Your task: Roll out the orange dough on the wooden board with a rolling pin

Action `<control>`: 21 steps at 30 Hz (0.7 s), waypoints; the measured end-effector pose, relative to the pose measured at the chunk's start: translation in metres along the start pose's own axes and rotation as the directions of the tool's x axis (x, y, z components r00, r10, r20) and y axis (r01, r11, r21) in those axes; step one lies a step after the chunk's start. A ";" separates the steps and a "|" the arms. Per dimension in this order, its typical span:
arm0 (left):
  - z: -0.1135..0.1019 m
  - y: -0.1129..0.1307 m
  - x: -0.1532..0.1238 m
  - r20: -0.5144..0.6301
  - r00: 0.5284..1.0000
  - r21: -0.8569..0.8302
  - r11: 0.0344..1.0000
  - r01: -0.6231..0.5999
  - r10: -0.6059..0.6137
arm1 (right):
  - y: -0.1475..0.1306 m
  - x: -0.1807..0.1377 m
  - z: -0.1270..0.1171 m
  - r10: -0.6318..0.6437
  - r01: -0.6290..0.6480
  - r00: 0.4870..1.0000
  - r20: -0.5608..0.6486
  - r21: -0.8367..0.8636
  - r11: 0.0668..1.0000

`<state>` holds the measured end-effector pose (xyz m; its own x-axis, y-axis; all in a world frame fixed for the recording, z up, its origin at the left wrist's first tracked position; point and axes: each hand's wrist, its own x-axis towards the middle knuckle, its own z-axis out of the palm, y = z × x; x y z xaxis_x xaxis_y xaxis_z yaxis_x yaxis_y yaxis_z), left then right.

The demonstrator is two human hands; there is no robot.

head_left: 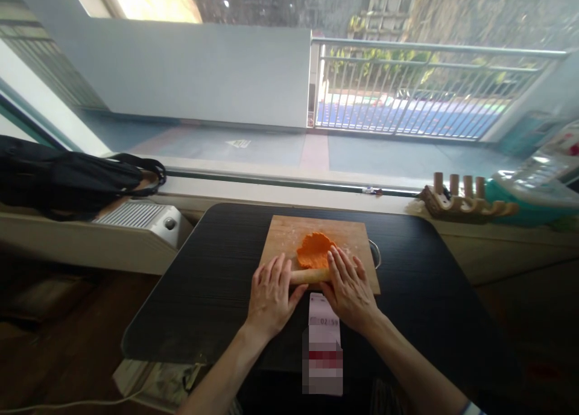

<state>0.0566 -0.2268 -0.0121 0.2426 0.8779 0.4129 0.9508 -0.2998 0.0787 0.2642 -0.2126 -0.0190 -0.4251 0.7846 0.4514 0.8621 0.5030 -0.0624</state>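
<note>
A wooden rolling pin [310, 276] lies crosswise over the near part of a wooden cutting board [283, 231]. My left hand [270, 291] is on its left end, fingers bent over the wood. On the right end rests my right hand [350, 285], its fingers close together and the thumb below the pin. Just beyond the pin is a flat orange sheet of dough [314, 250] with a ragged edge. My right fingertips reach over the dough's right side. White flour-like specks dot the board around it.
The board sits on a dark table [217, 264]; its metal handle [376, 254] sticks out right. A phone [324, 309] showing 02:59 lies in front. Beyond the table, the window sill holds a black bag [67, 180], a wooden rack [465, 201] and a teal container [520, 192].
</note>
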 end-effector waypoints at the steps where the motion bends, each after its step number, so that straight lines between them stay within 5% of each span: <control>1: 0.000 -0.002 -0.001 0.001 1.000 -0.009 1.000 -0.014 0.014 | 0.001 0.000 -0.001 -0.007 0.007 1.000 0.008 0.006 1.000; 12: -0.014 0.002 0.029 0.041 0.999 -0.115 0.993 -0.004 0.009 | 0.030 0.023 -0.024 -0.091 0.086 0.992 0.085 0.062 0.994; 21: 0.006 0.014 0.025 0.023 1.000 -0.071 0.997 -0.019 0.020 | 0.046 0.017 -0.024 -0.131 0.121 0.974 0.187 0.063 0.991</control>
<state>0.0770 -0.2068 -0.0061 0.2663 0.8801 0.3931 0.9299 -0.3420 0.1356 0.3028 -0.1850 0.0069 -0.5784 0.7658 0.2811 0.7851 0.6162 -0.0631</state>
